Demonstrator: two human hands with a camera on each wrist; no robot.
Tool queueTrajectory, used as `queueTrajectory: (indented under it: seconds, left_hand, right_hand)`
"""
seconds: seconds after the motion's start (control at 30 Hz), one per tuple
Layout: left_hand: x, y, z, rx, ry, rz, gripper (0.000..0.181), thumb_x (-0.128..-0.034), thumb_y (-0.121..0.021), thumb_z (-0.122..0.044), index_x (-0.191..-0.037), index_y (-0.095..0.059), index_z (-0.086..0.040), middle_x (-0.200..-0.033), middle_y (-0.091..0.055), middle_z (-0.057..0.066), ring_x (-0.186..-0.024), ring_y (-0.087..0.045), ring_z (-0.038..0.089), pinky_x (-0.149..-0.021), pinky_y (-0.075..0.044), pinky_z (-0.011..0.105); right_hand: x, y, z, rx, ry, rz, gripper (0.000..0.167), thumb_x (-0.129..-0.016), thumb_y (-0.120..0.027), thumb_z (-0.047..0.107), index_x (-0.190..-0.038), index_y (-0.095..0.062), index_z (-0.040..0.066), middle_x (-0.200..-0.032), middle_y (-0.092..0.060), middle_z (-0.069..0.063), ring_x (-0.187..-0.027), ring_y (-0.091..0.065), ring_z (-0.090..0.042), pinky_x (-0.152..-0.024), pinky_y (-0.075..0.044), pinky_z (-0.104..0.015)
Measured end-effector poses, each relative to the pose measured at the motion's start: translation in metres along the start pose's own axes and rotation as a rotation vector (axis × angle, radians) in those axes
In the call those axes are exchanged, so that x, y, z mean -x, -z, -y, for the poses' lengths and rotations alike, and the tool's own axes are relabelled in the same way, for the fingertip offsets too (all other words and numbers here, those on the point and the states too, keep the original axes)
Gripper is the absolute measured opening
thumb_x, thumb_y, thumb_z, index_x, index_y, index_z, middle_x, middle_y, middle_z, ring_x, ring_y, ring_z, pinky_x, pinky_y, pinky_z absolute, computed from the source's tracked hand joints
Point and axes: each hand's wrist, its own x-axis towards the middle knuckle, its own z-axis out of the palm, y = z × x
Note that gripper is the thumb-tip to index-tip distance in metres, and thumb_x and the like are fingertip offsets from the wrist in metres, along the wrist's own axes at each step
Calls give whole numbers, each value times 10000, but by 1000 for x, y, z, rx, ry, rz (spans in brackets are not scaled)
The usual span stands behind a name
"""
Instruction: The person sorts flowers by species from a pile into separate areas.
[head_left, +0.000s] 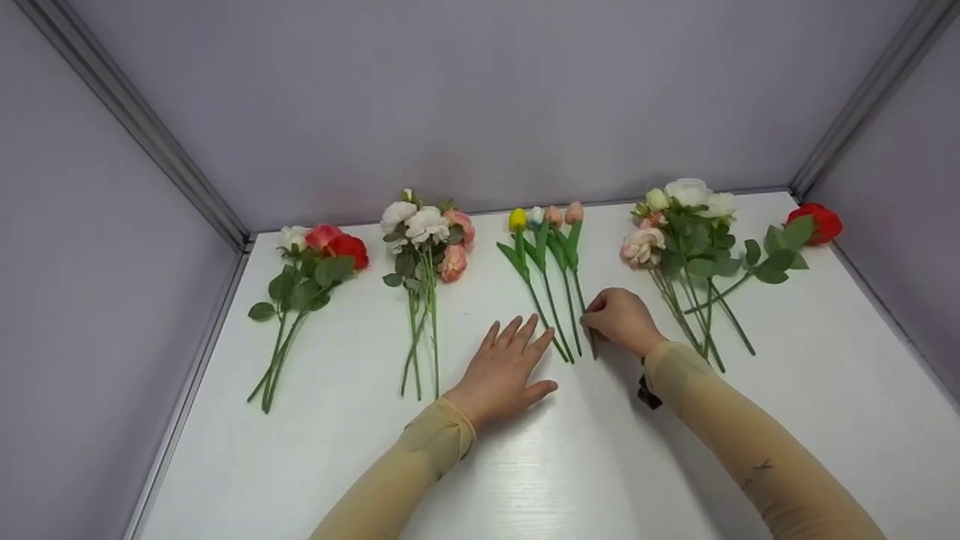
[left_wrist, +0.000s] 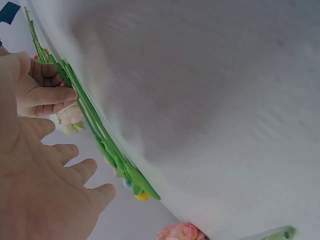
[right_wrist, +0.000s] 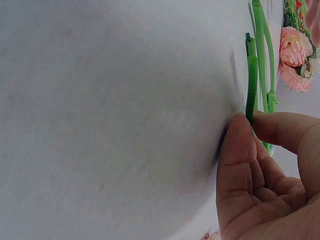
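Note:
Several artificial tulips lie side by side at the middle of the white table: a yellow tulip [head_left: 517, 220], a blue-and-white tulip [head_left: 535, 217] and two pink ones. Between thumb and forefinger my right hand [head_left: 622, 322] pinches the green stem of the rightmost pink tulip [head_left: 574, 213] near its lower end; the right wrist view shows this stem [right_wrist: 252, 82] at the fingertips. My left hand [head_left: 502, 375] is palm down with its fingers spread, just left of the stem ends, and grips nothing. Whether its fingertips touch the table or a stem, I cannot tell.
Left of the tulips lie a white-and-pink flower bunch [head_left: 427, 225] and a bunch with red roses [head_left: 346, 251]. On the right are a white-and-pale-pink bunch [head_left: 688, 193] and a single red rose [head_left: 817, 223]. Grey panels [head_left: 480, 97] enclose the table [head_left: 525, 487] behind and at both sides.

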Motion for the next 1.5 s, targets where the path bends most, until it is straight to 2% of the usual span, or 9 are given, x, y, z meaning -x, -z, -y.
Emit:
queueTrajectory:
  seconds: [0.33, 0.47, 0.63, 0.77, 0.8, 0.9, 1.03, 1.17, 1.5]
  left_hand:
    - [-2, 1, -5, 2, -19, 14, 790, -1024, -466, -632, -1652, -214, -226, -1703, -155, 85, -1560, -121, 290, -1248, -93, 517]
    - [-6, 7, -13, -4, -52, 6, 783, -1027, -468, -624, -1652, -216, -224, -1702, -159, 79, -1559, -127, 287, -1251, -92, 504]
    - [-16, 14, -30, 6, -96, -20, 781, -1029, -477, -614, -1651, -216, -220, -1705, -159, 53, -1561, -129, 270, -1255, -88, 474]
    - [-24, 17, -50, -5, -127, -32, 779, -1038, -450, -613, -1654, -198, -209, -1708, -142, 34, -1565, -107, 246, -1258, -82, 438]
    - [-27, 17, -56, -14, -136, -34, 777, -1039, -442, -615, -1654, -198, -208, -1708, -141, 32, -1565, -103, 243, -1258, -83, 432]
    - [-35, 14, -76, -56, -170, -34, 767, -1039, -421, -626, -1652, -207, -218, -1706, -149, 24, -1565, -102, 236, -1258, -85, 418]
    - [-49, 4, -108, -130, -236, -36, 740, -1030, -421, -644, -1640, -260, -257, -1695, -201, 4, -1556, -147, 224, -1255, -114, 408]
    - [-59, -8, -130, -173, -272, -26, 720, -1018, -443, -656, -1623, -308, -291, -1679, -247, -19, -1545, -183, 206, -1248, -143, 400]
    - [-57, -16, -134, -132, -276, -6, 699, -1017, -449, -655, -1611, -337, -305, -1669, -272, -27, -1537, -205, 208, -1245, -158, 404]
  right_hand:
    - [4, 15, 1, -40, -3, 2, 221, -990, -682, 251, -980, -680, 30, -844, -698, -139, -746, -656, -242, -650, -524, -343]
    - [5, 40, -1, -75, 15, -45, 249, -1009, -646, 236, -1067, -679, -5, -988, -692, -200, -847, -692, -280, -715, -578, -367]
    - [10, 87, -12, -82, 16, -106, 333, -1028, -618, 267, -1175, -657, -30, -1118, -658, -233, -958, -664, -328, -785, -591, -401]
    - [14, 118, -32, 5, 4, -183, 315, -1020, -616, 291, -1079, -683, -11, -981, -684, -171, -827, -650, -280, -668, -541, -387]
    - [14, 124, -37, 26, -2, -200, 299, -1014, -610, 280, -991, -678, -10, -880, -669, -143, -739, -615, -253, -620, -508, -379]
    - [13, 137, -53, 79, -22, -202, 305, -1004, -610, 267, -905, -661, -17, -746, -631, -91, -640, -538, -214, -564, -439, -362]
    - [11, 143, -66, 106, -56, -143, 336, -985, -618, 270, -966, -691, -58, -791, -671, -119, -682, -564, -229, -583, -460, -370]
    - [6, 139, -72, 101, -74, -120, 304, -960, -617, 243, -770, -638, 6, -658, -612, -67, -589, -516, -210, -540, -431, -375]
    - [-1, 130, -72, 133, -55, -135, 366, -960, -619, 215, -629, -507, 106, -525, -431, 25, -486, -375, -152, -474, -355, -357]
